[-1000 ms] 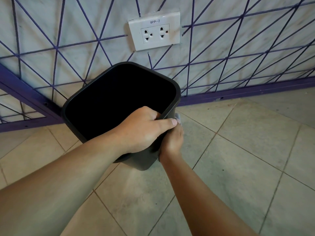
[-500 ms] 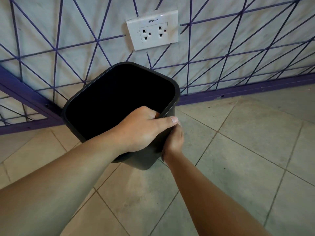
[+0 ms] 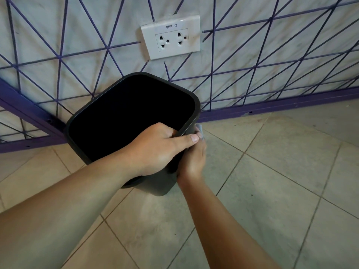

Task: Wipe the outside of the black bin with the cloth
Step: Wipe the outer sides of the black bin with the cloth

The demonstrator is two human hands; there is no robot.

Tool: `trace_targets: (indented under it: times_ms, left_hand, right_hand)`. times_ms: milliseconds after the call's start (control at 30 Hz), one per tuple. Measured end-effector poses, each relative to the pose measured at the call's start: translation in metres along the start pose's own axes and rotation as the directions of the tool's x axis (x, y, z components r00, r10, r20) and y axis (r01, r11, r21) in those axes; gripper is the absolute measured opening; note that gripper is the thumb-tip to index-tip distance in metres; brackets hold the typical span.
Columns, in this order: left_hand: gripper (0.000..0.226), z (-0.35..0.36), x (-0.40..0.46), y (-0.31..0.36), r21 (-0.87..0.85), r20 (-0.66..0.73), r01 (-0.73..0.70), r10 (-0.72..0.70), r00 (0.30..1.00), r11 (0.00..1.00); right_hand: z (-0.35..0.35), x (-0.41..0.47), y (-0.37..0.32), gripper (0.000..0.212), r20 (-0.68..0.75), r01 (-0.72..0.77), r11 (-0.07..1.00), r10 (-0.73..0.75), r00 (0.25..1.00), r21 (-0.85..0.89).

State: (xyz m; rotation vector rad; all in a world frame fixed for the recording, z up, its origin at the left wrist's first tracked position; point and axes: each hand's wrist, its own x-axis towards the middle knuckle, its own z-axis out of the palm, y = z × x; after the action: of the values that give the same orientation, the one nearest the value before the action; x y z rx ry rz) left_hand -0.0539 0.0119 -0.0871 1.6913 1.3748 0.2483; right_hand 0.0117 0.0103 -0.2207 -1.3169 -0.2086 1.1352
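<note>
The left hand (image 3: 155,150) is reaching in from the lower left, its fingers hooking over the near rim of the black bin (image 3: 93,105) while the thumb is lying along the outside edge. The bin is smooth, matte plastic with rounded corners, sitting on the tiled floor (image 3: 272,181) and tipping slightly toward the purple-lined wall (image 3: 58,55); its inside is too dark to make out. Just to the right, the right hand (image 3: 193,162) is pressing against the bin's outer side, fingers curling around a pale cloth (image 3: 200,131), only a scrap showing. Above, a white double socket (image 3: 171,36) is sitting on the wall.
</note>
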Motion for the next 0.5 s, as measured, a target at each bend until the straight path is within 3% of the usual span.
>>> trace_targets:
  times_ms: [133,200,333,433,500]
  left_hand:
    - [0.044,0.000,-0.001,-0.001,0.028,-0.020,0.011,-0.011,1.000,1.000]
    - [0.041,0.000,-0.001,-0.001,0.007,-0.014,0.014,-0.014,1.000,1.000]
    - [0.041,0.001,0.000,0.000,-0.021,-0.008,-0.001,0.001,1.000,1.000]
    - [0.042,0.002,-0.001,-0.001,0.038,-0.022,-0.007,0.007,1.000,0.999]
    - [0.041,0.001,-0.001,-0.002,0.021,-0.021,-0.012,0.012,1.000,1.000]
  right_hand:
    - [-0.009,0.040,0.065,0.086,0.005,-0.077,0.992,0.077,0.997,0.100]
    - [-0.004,0.030,0.052,0.082,0.001,-0.109,0.992,0.109,0.994,0.062]
    - [0.000,-0.002,0.008,0.072,0.002,0.021,0.999,-0.021,1.000,0.045]
    - [-0.006,0.033,0.056,0.095,-0.017,-0.104,0.989,0.106,0.994,0.110]
    - [-0.006,0.037,0.067,0.098,-0.038,-0.184,0.975,0.190,0.981,0.123]
